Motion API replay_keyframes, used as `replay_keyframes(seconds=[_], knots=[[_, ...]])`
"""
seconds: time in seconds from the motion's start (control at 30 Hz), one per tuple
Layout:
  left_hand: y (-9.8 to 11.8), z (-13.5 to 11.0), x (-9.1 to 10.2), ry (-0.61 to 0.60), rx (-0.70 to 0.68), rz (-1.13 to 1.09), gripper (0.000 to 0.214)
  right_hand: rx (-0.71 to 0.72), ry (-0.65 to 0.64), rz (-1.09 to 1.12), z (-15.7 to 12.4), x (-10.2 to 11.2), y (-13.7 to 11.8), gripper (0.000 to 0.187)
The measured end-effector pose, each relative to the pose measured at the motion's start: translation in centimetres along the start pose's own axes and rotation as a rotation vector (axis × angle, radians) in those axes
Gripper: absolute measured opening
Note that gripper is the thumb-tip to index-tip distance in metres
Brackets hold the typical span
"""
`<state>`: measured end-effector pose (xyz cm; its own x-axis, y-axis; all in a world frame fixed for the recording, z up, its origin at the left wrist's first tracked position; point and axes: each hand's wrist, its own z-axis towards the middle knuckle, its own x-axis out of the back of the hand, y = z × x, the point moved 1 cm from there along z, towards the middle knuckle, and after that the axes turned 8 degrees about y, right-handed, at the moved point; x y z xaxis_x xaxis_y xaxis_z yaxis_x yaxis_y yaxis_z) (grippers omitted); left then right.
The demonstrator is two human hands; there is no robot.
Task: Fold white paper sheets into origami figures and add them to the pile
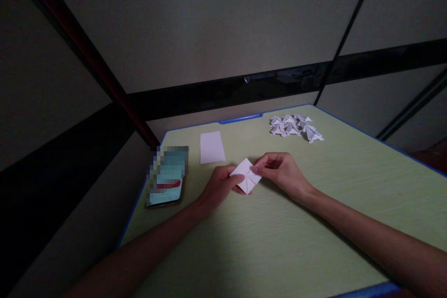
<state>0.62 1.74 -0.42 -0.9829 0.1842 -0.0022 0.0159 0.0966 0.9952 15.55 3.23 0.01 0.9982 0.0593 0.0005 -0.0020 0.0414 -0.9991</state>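
A small white folded paper square (246, 175) with creases meeting at its centre is held just above the pale green table (296, 242). My left hand (220, 186) grips its left corner from below, fingers curled. My right hand (279, 170) pinches its right edge between thumb and forefinger. Both hands meet at the paper near the middle of the table.
A flat white sheet of paper (211, 147) lies beyond my left hand. A phone (166, 176) with a lit screen rests at the table's left edge. Several finished white folded paper figures (295, 126) are heaped at the far right. The table has a blue rim (240, 118).
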Motion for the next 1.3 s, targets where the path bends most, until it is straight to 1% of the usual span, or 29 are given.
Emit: replay_keyframes(seconds=[0.1, 0.3, 0.43, 0.6, 0.87, 1.0, 1.13, 1.2, 1.3], knots=[[0.12, 0.0, -0.06, -0.009, -0.006, -0.012, 0.016, 0.003, 0.004, 0.011, 0.0, -0.03, 0.03, 0.013], [0.26, -0.1, -0.43, 0.097, -0.014, 0.117, 0.017, -0.016, -0.009, 0.033, -0.19, -0.3, 0.04, 0.013], [0.21, -0.2, -0.43, 0.132, -0.041, 0.157, 0.019, -0.044, -0.031, 0.079, -0.11, -0.31, 0.25, 0.011], [0.55, -0.46, -0.43, 0.143, -0.06, 0.17, 0.021, -0.108, -0.05, 0.185, 0.04, -0.24, 0.34, 0.009], [0.44, -0.45, -0.32, 0.133, -0.05, 0.189, 0.021, -0.095, -0.053, 0.173, 0.14, -0.27, 0.46, 0.015], [0.43, -0.45, -0.3, 0.135, -0.053, 0.209, 0.021, -0.092, -0.094, 0.183, 0.19, -0.25, 0.61, 0.018], [0.24, -0.38, -0.25, 0.143, -0.052, 0.21, 0.021, -0.165, -0.151, 0.233, 0.15, -0.23, 0.37, 0.02], [0.14, -0.34, -0.21, 0.145, -0.052, 0.205, 0.021, -0.174, -0.187, 0.204, 0.1, -0.23, 0.11, 0.019], [0.08, -0.31, -0.17, 0.133, -0.044, 0.188, 0.021, -0.136, -0.258, 0.092, 0.04, -0.22, -0.23, 0.017]])
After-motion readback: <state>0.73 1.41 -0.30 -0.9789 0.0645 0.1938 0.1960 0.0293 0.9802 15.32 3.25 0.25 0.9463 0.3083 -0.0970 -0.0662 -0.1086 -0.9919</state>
